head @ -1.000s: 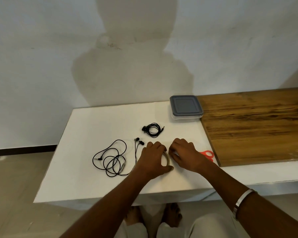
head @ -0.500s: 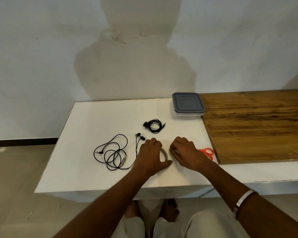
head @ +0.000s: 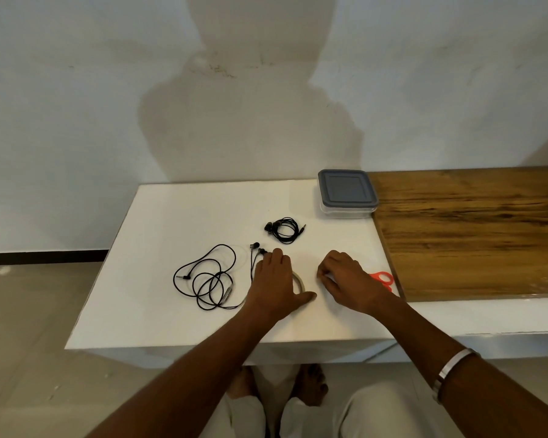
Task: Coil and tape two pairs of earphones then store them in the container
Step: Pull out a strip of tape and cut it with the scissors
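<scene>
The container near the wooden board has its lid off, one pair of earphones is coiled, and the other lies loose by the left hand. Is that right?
Not quite. In the head view the container has its grey lid on. The rest stands: the coiled earphones lie in front of it, and the loose earphones lie beside the left hand.

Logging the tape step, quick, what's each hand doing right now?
Left hand: rests on the tape roll, holding it on the table.
Right hand: fingertips pinched together beside the roll, probably on the tape end; too small to confirm.
</scene>
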